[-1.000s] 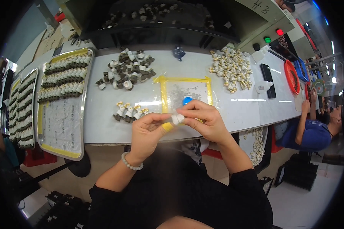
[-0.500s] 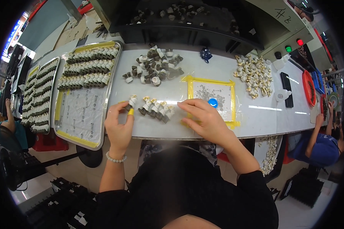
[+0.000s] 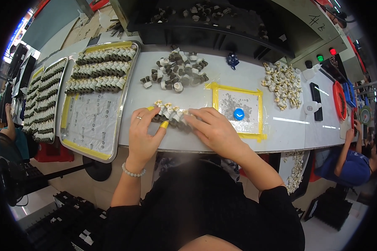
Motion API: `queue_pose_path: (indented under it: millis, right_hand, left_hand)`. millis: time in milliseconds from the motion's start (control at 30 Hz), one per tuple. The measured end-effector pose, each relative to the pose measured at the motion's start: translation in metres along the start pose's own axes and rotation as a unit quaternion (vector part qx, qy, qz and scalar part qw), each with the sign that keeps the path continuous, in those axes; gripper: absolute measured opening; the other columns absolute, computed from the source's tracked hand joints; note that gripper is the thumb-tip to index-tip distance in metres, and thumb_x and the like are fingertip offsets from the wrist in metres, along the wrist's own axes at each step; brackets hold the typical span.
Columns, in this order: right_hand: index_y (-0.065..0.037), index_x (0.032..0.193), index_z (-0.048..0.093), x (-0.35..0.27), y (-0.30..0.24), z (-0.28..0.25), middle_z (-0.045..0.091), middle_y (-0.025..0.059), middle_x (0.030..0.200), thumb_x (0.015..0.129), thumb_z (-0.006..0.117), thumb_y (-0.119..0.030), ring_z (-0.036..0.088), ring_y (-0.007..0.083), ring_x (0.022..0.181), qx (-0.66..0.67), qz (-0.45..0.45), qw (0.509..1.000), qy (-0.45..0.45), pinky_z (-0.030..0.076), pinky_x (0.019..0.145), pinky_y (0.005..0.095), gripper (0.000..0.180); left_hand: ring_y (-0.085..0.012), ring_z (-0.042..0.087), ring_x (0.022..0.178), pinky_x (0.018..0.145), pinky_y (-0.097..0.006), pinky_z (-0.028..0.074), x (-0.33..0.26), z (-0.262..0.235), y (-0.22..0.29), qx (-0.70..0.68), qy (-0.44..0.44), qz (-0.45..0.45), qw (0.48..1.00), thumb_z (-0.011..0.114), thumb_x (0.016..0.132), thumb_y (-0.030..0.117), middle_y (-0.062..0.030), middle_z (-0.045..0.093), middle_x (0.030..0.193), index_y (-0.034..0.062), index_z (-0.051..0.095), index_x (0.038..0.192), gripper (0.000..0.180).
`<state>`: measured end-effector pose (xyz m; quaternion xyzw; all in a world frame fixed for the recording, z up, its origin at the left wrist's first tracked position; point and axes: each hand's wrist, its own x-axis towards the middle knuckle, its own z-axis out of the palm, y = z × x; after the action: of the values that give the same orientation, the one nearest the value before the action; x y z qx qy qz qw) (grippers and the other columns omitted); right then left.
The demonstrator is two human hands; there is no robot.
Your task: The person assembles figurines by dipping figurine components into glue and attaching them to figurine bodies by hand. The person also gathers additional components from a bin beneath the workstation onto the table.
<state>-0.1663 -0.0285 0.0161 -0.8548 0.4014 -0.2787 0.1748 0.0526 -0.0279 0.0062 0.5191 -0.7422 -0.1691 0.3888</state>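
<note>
A short row of small figurines [image 3: 170, 112], white with dark-grey bases and yellowish tops, stands on the white worktable in front of me. My left hand [image 3: 144, 133] has its thumb and fingers closed round the row's left end; yellow covers show on its fingertips. At the other end, the bent fingers of my right hand [image 3: 217, 131] press against the figurines and partly hide them. To the left, a metal tray [image 3: 90, 121] with a printed liner and yellow tape holds several rows of similar figurines [image 3: 97, 85]. Loose white and dark pieces [image 3: 176, 71] lie heaped beyond my hands.
A yellow-taped square [image 3: 259, 113] with a blue round cap [image 3: 238, 114] lies right of my hands. Farther right are a heap of white-yellow pieces [image 3: 282, 85], a white bottle [image 3: 311, 107] and a black slab [image 3: 316, 100]. A dark machine opening [image 3: 222, 35] borders the back.
My left hand has moved right, bringing its figurine up to the row. My right hand has closed in on the row's right end. The view has shifted slightly.
</note>
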Motion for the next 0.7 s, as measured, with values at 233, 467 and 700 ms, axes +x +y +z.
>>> queue_pose_path:
  millis: [233, 467, 700]
  right_hand:
    - [-0.006, 0.110, 0.061, 0.002, 0.000, -0.004, 0.057, 0.0119, 0.112, 0.072, 0.066, -0.004, 0.055, 0.0291, 0.098, 0.005, -0.002, 1.000, -0.008, 0.047, 0.083, 0.0371, 0.039]
    - [-0.008, 0.112, 0.060, 0.007, 0.000, -0.004, 0.056, 0.0113, 0.117, 0.072, 0.066, -0.004, 0.055, 0.0282, 0.101, 0.004, -0.029, 0.999, -0.013, 0.046, 0.085, 0.0369, 0.040]
    - [-0.008, 0.112, 0.060, 0.006, 0.001, -0.005, 0.056, 0.0105, 0.115, 0.072, 0.066, -0.005, 0.054, 0.0282, 0.104, 0.008, -0.027, 0.999, -0.015, 0.045, 0.086, 0.0378, 0.040]
  left_hand:
    - [-0.0310, 0.051, 0.096, 0.082, -0.039, 0.044, 0.006, 0.004, 0.000, 0.010, -0.013, 0.002, 1.000, 0.065, 0.066, 0.002, -0.0123, 0.059, 0.094, 0.0006, 0.063, 0.097, 0.030]
    - [-0.0301, 0.053, 0.094, 0.081, -0.038, 0.046, 0.013, 0.000, 0.004, 0.002, -0.035, 0.000, 0.999, 0.064, 0.066, 0.001, -0.0131, 0.059, 0.093, 0.0003, 0.065, 0.093, 0.027]
    - [-0.0295, 0.054, 0.093, 0.080, -0.037, 0.047, 0.017, -0.010, 0.002, -0.011, -0.078, 0.017, 0.997, 0.064, 0.068, -0.001, -0.0145, 0.059, 0.097, 0.0002, 0.066, 0.094, 0.027]
